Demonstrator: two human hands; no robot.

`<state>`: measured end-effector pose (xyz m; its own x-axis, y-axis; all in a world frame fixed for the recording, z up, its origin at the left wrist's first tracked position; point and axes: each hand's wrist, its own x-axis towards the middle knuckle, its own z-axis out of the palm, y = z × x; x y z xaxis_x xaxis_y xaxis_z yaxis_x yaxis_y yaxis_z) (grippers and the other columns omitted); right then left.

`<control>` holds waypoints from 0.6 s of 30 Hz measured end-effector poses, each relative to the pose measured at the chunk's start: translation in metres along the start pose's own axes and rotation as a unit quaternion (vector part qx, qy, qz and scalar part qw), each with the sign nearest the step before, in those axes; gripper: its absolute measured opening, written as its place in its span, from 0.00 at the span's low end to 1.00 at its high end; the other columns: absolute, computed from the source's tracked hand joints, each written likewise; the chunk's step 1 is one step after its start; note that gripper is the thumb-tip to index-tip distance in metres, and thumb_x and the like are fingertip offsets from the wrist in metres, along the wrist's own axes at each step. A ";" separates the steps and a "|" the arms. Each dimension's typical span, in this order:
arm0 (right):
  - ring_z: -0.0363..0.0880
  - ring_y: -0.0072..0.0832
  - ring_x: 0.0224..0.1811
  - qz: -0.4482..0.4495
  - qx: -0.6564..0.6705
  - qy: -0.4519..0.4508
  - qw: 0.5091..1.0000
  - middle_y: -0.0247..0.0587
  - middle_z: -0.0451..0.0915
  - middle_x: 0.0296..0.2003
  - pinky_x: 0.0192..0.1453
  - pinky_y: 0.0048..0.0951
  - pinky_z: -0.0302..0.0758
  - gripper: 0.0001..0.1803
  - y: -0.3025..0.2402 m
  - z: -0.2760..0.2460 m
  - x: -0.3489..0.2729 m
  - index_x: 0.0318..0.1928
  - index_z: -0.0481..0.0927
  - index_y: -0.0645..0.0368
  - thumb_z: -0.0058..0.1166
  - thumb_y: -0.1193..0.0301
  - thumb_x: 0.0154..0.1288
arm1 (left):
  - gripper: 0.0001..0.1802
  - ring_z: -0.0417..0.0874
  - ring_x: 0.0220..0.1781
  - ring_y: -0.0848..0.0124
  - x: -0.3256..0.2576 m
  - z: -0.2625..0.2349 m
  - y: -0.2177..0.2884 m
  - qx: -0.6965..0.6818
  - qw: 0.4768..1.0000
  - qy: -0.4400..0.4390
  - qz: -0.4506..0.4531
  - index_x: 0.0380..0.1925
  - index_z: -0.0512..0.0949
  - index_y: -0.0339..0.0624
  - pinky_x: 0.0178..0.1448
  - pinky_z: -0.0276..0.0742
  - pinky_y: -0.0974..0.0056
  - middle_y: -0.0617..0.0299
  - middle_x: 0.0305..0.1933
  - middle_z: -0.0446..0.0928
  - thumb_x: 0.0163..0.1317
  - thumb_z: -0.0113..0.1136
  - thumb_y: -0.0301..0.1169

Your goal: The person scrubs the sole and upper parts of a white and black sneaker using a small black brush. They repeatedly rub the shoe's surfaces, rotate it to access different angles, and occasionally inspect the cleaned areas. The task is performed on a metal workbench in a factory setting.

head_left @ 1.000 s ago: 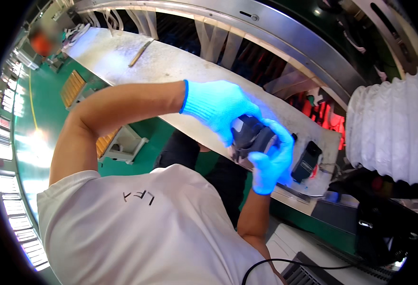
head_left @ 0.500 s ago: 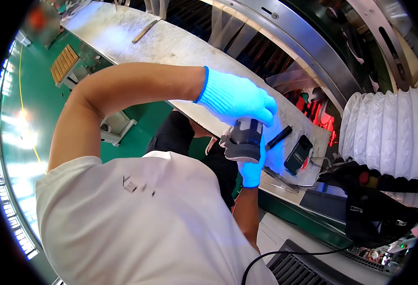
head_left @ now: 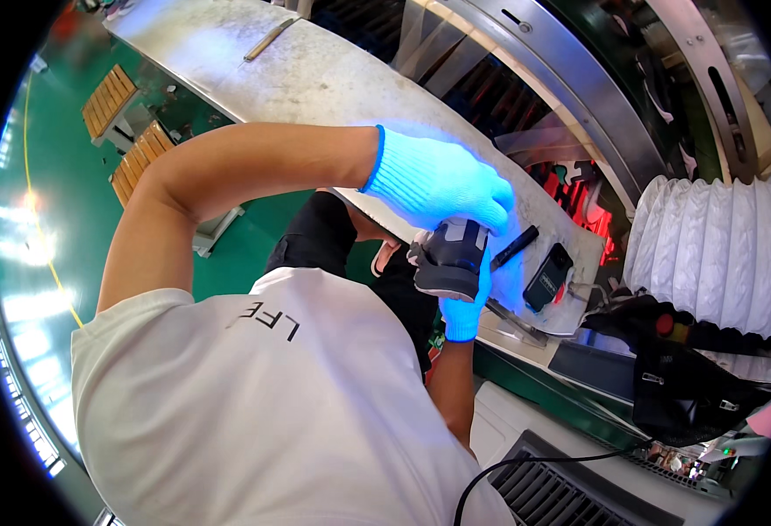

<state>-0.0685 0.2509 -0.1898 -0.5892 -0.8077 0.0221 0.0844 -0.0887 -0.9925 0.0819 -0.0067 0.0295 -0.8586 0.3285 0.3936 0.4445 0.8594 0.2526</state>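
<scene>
My left hand (head_left: 442, 182), in a white knit glove glowing blue under the light, reaches across and grips a dark grey and black shoe (head_left: 452, 259) from above. Its fingers curl over the far side of the shoe. Below and to the right, my gloved right hand (head_left: 466, 317) holds the same shoe from beneath, with part of its fingers hidden behind it. The shoe is held above the near edge of the pale worktable (head_left: 341, 83). Just right of the hands, a black cylindrical stick (head_left: 515, 248) lies by a dark phone (head_left: 548, 277).
A thin wooden-handled tool (head_left: 270, 39) lies on the table's far left. Behind the table runs a metal-framed machine (head_left: 534, 53) with clear flaps and red light inside. A white ribbed duct (head_left: 710, 254) and a black bag (head_left: 688, 386) are at right. Wooden-slatted stools (head_left: 109, 98) stand left.
The view has shifted slightly, showing more of a second stool at left. Both hands keep their grip on the shoe, which has turned only a little.
</scene>
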 end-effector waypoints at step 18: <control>0.86 0.44 0.70 -0.110 -0.253 -0.051 0.960 0.52 0.76 0.77 0.70 0.46 0.89 0.42 -0.009 0.007 0.016 0.86 0.64 0.57 0.67 0.76 0.77 | 0.43 0.81 0.74 0.42 -0.015 -0.001 -0.002 0.003 0.998 -0.042 -0.044 0.67 0.83 0.58 0.73 0.85 0.42 0.54 0.74 0.79 0.47 0.88 0.29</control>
<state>-0.0731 0.2344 -0.1801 -0.4640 -0.8568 0.2248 -0.4494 0.0091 -0.8933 0.0938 -0.0140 0.0244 -0.9128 0.2829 0.2945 0.3651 0.8885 0.2779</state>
